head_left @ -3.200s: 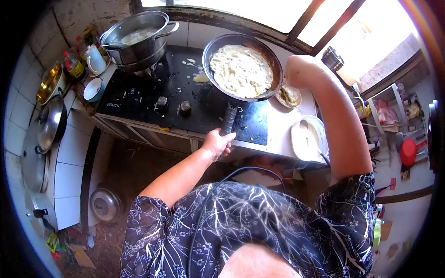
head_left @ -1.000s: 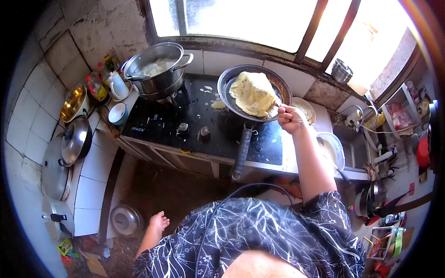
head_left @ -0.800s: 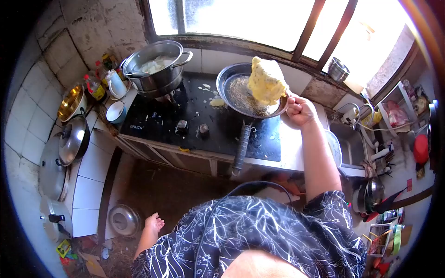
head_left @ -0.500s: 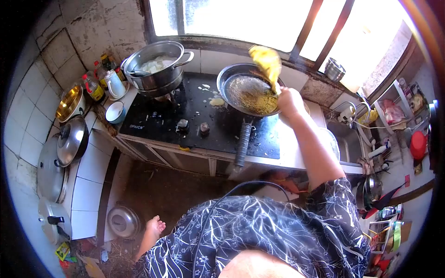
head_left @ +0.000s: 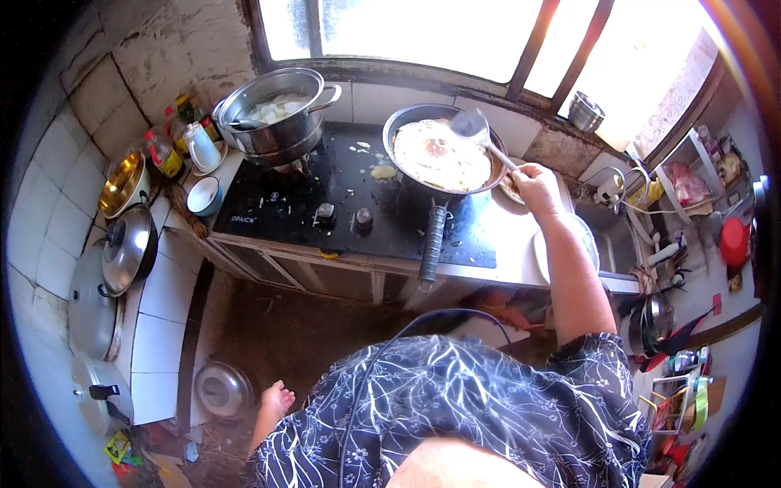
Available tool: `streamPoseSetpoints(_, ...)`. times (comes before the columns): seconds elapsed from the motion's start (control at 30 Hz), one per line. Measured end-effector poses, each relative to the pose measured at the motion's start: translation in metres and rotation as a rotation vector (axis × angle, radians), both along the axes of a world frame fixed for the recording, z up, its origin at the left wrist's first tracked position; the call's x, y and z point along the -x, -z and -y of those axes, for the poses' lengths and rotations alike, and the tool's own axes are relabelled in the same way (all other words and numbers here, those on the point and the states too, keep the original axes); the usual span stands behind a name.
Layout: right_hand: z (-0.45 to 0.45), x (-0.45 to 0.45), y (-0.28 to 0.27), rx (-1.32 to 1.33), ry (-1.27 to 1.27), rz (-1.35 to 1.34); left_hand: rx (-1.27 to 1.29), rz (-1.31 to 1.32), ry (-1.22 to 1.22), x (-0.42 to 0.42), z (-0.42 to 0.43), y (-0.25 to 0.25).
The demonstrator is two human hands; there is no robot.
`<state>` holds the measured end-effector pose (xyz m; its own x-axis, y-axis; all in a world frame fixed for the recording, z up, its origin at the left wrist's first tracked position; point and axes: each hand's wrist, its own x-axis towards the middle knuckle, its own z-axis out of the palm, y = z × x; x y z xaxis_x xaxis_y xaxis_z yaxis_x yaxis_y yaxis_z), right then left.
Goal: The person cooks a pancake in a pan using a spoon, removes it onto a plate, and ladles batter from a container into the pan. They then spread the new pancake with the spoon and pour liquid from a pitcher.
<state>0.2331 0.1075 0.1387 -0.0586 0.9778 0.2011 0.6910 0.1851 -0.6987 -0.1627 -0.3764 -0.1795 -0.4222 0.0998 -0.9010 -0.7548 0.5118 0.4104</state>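
Two bare hands, and only one is at work: the right hand (head_left: 535, 189) has its fingers closed round the shaft of the spatula (head_left: 469, 122), at about four o'clock on the frying pan (head_left: 396, 122), taking the window as twelve. The spatula's blurred head is over the pancake (head_left: 439, 159), towards one o'clock; whether it touches, I can't tell from here. And look at that pancake, lying flat inside the pan, pale and creamy with a browned patch near its middle!

The pan sits on the black stove (head_left: 285, 195), its wrapped handle (head_left: 434, 244) pointing to six o'clock, no fingers on it. Down at seven o'clock, well apart, the left hand (head_left: 277, 398) hangs above the floor, palm showing, fingers loosely bent and gripping nothing.

Round the dial we go! A big steel pot (head_left: 268, 134) stands at ten o'clock on the stove, pale pieces inside. At nine there's a small cup (head_left: 203, 195), just beside the stove. A plate (head_left: 511, 189) peeks out at four, close to the pan, and a white bowl (head_left: 540, 259) lies at five, partly hidden by the right forearm.
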Motion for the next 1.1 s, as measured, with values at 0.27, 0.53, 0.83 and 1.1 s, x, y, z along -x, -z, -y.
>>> streamPoseSetpoints(0.27, 0.01, 0.03, 0.034, -0.043, -0.141, -0.136, 0.008, 0.023, -0.051, 0.008, 0.007, 0.009)
streamPoseSetpoints(0.53, 0.032, 0.052, 0.021, 0.006, -0.155, 0.397, -0.001, 0.017, 0.004, 0.027, 0.02, 0.024)
streamPoseSetpoints(0.83, 0.026, 0.024, 0.014, -0.092, -0.04, 0.262, 0.046, -0.009, -0.007, 0.041, 0.03, 0.028)
streamPoseSetpoints(1.1, 0.055, 0.011, -0.009, -0.102, 0.122, 0.377, -0.107, -0.087, 0.106, 0.06, 0.021, 0.038)
